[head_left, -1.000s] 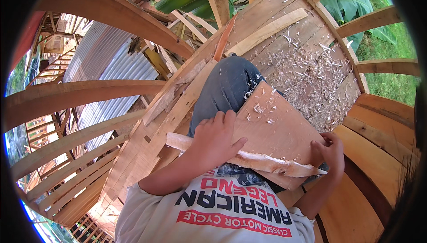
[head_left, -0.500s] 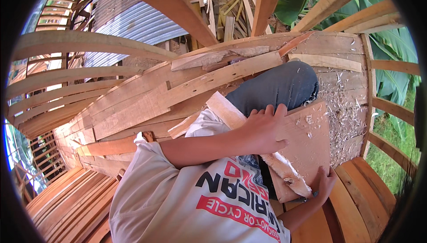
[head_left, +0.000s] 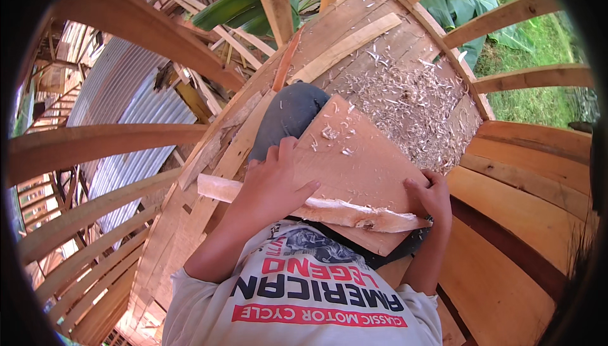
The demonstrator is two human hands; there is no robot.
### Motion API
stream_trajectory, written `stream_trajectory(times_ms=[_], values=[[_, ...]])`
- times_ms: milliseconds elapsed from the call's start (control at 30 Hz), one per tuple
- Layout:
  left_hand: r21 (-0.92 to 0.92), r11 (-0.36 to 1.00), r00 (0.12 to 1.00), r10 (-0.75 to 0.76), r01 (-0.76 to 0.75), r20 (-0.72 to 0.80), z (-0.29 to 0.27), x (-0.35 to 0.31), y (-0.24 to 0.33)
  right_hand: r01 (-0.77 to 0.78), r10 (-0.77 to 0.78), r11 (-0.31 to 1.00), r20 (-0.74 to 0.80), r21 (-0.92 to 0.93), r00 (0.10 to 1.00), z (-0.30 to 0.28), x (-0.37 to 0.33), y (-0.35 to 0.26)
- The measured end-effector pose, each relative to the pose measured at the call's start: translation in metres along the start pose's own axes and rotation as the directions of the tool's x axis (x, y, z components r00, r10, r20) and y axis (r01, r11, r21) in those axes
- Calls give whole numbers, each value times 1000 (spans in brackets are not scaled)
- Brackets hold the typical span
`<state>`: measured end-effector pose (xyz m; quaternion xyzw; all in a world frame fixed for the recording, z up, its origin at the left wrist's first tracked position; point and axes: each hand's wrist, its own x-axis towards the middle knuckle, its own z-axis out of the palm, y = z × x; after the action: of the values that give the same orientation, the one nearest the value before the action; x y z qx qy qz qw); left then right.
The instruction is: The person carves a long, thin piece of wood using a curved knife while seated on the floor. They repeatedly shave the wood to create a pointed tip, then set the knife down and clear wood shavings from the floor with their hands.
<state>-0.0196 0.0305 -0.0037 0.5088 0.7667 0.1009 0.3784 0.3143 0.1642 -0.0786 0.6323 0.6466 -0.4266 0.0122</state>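
Note:
A flat, angular wooden board (head_left: pixel 361 149) lies across my lap, with a few curled shavings on it. My left hand (head_left: pixel 269 178) grips its left edge, fingers apart over that edge and thumb stretched on the top face. My right hand (head_left: pixel 434 199) holds the right edge, thumb on top and the other fingers partly hidden. A pale, rough-edged strip of wood (head_left: pixel 342 214) lies across the near part of the board. It passes under my left hand and wrist and sticks out beyond them. Its tapered right end lies close to my right wrist.
Wood shavings (head_left: pixel 418 111) cover the curved plank floor beyond the board. A loose plank (head_left: pixel 348 45) lies near the far side. Upright ribs (head_left: pixel 120 146) line the left side, with corrugated metal sheets (head_left: pixel 136 156) outside. Wide planks (head_left: pixel 506 244) stretch to my right.
The view has swung to the right, so the board and my hands appear further left. Both hands stay on the board. My right thumb now shows on top, further up the right edge.

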Motion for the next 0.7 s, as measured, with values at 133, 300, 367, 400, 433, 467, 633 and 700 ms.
stream_trajectory(times_ms=[133, 300, 367, 400, 433, 467, 633, 700], values=[[156, 984, 996, 88, -90, 16, -11, 15, 23, 55, -59, 995, 46, 83, 997, -13, -1, -3], [410, 847, 939, 332, -340, 93, -47, 45, 79, 102, -118, 979, 81, 176, 990, -25, 11, 19], [463, 758, 880, 459, -460, 123, -54, 72, 98, 47, -69, 971, 86, 233, 994, -39, 19, 12], [429, 757, 868, 461, -493, 184, -55, 92, 111, 18, -41, 965, 86, 262, 995, -45, 27, 14], [391, 758, 852, 467, -523, 234, -59, 113, 124, 33, -58, 966, 90, 258, 994, -53, 36, 15], [350, 757, 832, 474, -552, 288, -61, 137, 136, 35, -67, 952, 94, 303, 993, -58, 48, 19], [-14, 956, 816, 258, -292, 517, -44, 295, 155, -75, 21, 957, 189, 280, 982, -64, 132, 48], [-113, 980, 847, 199, -165, 492, -34, 334, 151, -6, 0, 997, 88, 75, 996, -59, 159, 63]])
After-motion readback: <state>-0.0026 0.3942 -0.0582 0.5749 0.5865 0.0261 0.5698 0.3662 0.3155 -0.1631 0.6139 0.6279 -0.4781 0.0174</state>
